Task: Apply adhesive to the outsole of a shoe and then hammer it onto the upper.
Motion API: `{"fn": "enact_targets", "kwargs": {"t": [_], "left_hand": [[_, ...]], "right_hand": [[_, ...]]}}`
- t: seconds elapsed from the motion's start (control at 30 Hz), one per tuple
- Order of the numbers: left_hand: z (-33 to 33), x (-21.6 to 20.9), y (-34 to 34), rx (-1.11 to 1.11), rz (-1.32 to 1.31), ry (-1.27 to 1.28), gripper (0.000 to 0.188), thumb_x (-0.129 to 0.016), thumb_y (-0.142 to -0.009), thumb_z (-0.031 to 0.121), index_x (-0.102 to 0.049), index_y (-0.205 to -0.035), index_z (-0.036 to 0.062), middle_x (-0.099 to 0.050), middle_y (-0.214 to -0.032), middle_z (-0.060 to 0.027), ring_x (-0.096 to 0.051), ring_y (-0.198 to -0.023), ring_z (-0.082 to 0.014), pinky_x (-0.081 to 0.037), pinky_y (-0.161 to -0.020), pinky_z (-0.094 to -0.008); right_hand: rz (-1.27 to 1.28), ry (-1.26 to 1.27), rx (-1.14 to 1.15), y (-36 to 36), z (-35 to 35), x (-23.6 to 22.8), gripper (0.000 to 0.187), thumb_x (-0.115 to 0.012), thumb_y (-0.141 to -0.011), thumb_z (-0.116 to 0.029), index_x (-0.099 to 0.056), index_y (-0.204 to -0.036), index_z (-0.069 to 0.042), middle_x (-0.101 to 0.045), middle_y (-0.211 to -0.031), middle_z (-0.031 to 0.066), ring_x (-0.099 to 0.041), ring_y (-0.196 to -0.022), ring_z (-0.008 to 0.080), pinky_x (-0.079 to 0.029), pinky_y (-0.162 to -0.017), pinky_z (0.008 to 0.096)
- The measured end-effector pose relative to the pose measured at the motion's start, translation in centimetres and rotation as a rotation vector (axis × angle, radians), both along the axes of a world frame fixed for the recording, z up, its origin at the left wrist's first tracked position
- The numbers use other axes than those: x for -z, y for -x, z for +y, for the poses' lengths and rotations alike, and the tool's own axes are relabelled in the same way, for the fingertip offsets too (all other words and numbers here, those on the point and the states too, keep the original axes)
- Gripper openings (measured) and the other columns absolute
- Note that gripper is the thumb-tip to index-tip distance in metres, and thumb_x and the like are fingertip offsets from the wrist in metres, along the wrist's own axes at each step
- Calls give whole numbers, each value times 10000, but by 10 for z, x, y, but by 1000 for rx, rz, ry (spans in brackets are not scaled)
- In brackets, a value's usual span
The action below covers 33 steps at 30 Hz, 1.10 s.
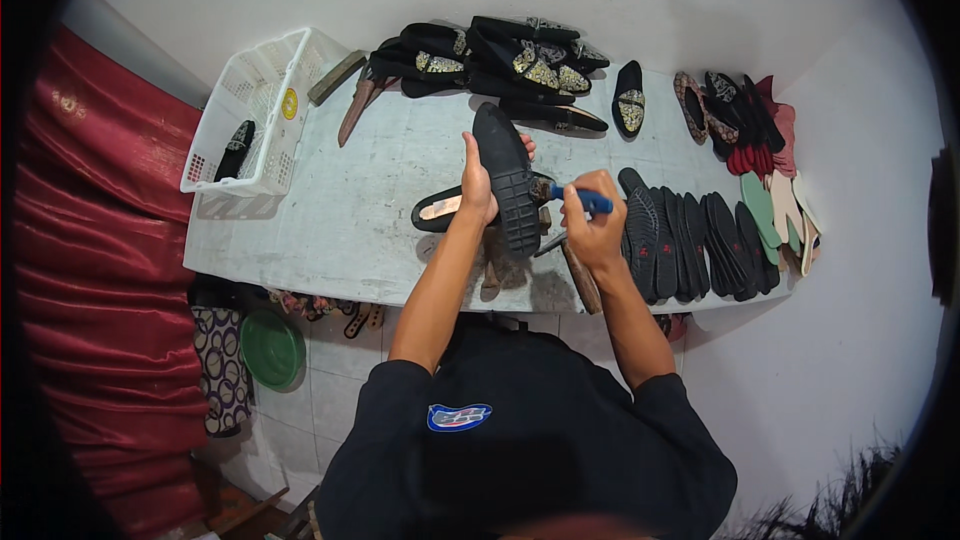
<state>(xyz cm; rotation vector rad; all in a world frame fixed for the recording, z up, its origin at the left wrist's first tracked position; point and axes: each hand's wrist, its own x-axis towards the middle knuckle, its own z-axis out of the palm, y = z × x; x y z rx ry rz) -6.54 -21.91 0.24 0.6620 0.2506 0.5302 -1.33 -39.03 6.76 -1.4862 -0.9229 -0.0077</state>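
My left hand [480,185] is wrapped round a black shoe [512,185], which is tilted with its treaded sole facing me. In my right hand [598,225] is a blue-handled brush [585,200], its dark head against the sole's right edge. Beneath them a second black shoe [432,210] with a pale, shiny insole lies on the table, partly hidden. Close to my right wrist lies a tool with a wooden handle [582,282]. Another wooden-handled tool [490,283] is below the held shoe.
A white plastic basket [295,145] with a black shoe inside stands at left. Black shoes with glittery straps [530,65] are heaped at the back. Stacked black soles [690,240] crowd the right side, beside green and beige pieces [780,205]. A red curtain [110,270] hangs left.
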Motion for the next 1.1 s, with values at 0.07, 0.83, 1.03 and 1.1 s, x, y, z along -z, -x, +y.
{"fn": "enact_targets", "kwargs": {"t": [0.07, 0.83, 1.03, 1.1], "left_hand": [[-2, -3, -2, -5, 22, 27, 953, -167, -911, 743, -511, -1248, -79, -626, -1144, -184, -624, -1063, -255, -517, -933, -351], [-3, -4, 1, -14, 22, 19, 901, -219, -917, 735, -543, -1207, -54, -648, -1071, -169, -655, -957, -248, -558, -818, -337], [1, -3, 3, 12, -38, 93, 883, -228, -920, 729, -530, -1217, -46, -640, -1091, -167, -647, -973, -259, -552, -832, -351], [-1, -5, 4, 18, -29, 101, 884, -226, -921, 729, -531, -1215, -47, -637, -1097, -168, -643, -984, -263, -549, -842, -351]], "right_hand": [[-105, -21, 25, 5, -10, 10, 68, -611, -823, 43, -551, -804, 17, -545, -751, 122, -548, -638, 239, -429, -587, 313], [-274, 30, 16, 24, -42, 41, 66, -634, -792, 43, -584, -802, 2, -574, -747, 129, -576, -618, 261, -447, -557, 340], [-74, -129, 105, 13, -40, 2, 51, -620, -805, 43, -586, -796, 5, -572, -755, 127, -565, -634, 240, -440, -570, 326], [-140, -126, 89, 15, -28, -4, 56, -623, -801, 49, -588, -803, 6, -575, -758, 129, -570, -637, 242, -444, -571, 325]]}}
